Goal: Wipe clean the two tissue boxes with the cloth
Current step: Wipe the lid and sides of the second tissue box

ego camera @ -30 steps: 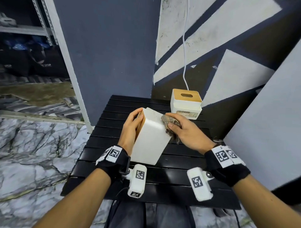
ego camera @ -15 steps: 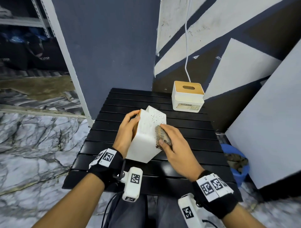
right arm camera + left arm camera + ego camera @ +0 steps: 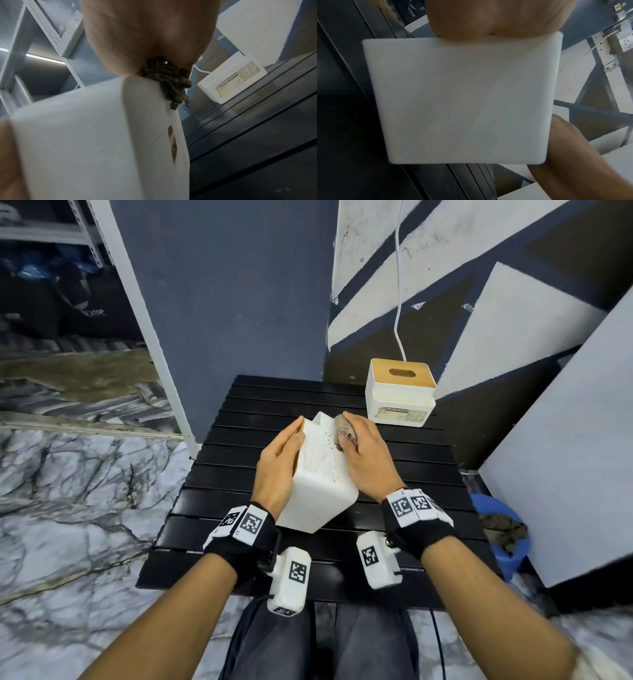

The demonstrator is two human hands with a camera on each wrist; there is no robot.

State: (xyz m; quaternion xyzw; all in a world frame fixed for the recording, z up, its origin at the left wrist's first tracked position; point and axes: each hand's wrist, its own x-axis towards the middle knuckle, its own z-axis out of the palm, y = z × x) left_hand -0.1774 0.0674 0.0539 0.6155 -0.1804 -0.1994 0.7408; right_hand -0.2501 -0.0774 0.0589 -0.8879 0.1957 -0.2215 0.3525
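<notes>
The left hand (image 3: 279,465) grips the near tissue box (image 3: 317,484) along its left side, fingers flat against the wall and the thumb lying over the upper edge, so the box stands tilted on the black slatted worktop (image 3: 404,470) with one lower corner down. The box looks like a stiff, hollow plastic shell, probably light and smooth enough to slide under a push (hence the bracing grip), and its flat side walls seem the safest place to hold it; the face turned upward is sprinkled with small dark specks. Against the far right part of that face the right hand (image 3: 364,455) presses the cloth (image 3: 342,428), a bunched, brownish, looped rag that looks soft and limp, with the fingers curled over it and clasping it. Further right and farther back, well apart from both hands, the second tissue box (image 3: 399,398) with its wooden lid stands upright near the rear edge of the worktop, with nothing touching it.
</notes>
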